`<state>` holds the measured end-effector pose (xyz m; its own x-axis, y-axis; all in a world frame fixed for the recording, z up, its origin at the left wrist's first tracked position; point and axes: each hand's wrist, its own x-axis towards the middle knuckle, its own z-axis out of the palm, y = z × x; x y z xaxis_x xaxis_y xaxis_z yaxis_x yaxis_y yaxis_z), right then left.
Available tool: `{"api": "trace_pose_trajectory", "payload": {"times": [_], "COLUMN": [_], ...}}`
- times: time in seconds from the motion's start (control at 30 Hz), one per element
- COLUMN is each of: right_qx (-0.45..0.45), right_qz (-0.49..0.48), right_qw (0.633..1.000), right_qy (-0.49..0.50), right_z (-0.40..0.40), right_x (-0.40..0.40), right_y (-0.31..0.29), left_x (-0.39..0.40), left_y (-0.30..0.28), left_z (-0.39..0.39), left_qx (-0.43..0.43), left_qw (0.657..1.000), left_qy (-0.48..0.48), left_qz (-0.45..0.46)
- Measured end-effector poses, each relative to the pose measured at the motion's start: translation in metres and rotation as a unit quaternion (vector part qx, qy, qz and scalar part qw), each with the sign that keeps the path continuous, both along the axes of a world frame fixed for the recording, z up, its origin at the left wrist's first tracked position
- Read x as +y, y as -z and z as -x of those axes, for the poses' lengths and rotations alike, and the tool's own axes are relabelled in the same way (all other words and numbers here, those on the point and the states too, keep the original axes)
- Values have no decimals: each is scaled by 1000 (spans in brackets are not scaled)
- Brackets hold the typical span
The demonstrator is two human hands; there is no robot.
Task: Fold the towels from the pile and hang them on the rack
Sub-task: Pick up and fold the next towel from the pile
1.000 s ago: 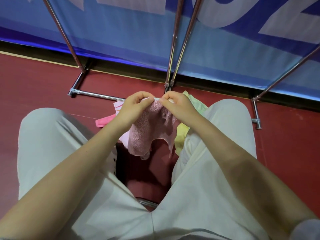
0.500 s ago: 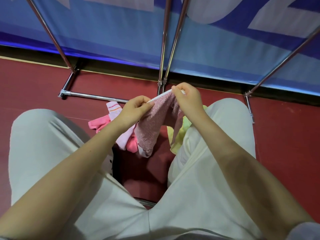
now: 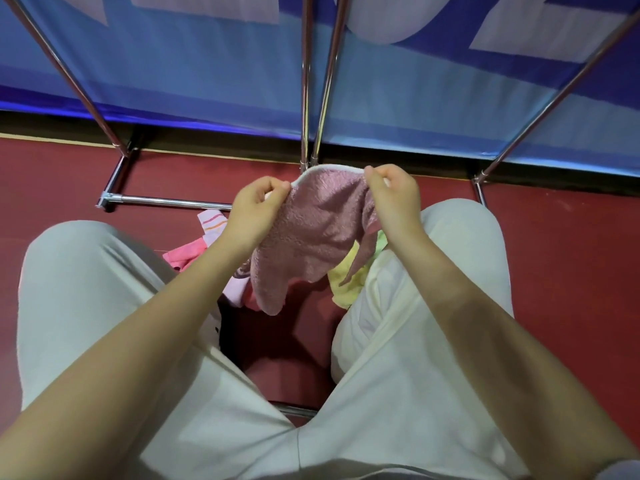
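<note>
Both hands (image 3: 329, 206) pinching pink towel (image 3: 311, 237)

Bright, soft light is coming from above. Dark shadows are lying on the red floor (image 3: 270, 344). Edges are bending and blurring.

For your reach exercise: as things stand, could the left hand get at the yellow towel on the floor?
Probably not right away. The left hand is pinching the pink towel, which hangs in front of the yellow towel lying by the right knee. It would first need to let go and cross past the right hand.
</note>
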<state>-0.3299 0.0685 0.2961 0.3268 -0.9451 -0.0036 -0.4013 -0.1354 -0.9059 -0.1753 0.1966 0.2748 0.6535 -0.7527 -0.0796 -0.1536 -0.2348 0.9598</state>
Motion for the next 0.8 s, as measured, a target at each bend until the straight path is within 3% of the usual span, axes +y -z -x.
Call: {"api": "trace_pose_trajectory", "payload": {"times": [0.23, 0.47, 0.8], "right_qx": [7, -3, 25], "right_qz": [-8, 9, 11], "right_qw": [998, 978, 966], "right_qy": [-65, -210, -257], "right_z": [-24, -48, -50], "right_x": [9, 30, 31], "right_y": [5, 7, 12], "left_x": [-3, 2, 8], "left_y": [-22, -23, -15], "left_z": [4, 0, -12], "left_qx": [-141, -176, -173], "left_qw": [990, 983, 981], "left_qy": [5, 31, 56], "left_qz": [27, 48, 60]}}
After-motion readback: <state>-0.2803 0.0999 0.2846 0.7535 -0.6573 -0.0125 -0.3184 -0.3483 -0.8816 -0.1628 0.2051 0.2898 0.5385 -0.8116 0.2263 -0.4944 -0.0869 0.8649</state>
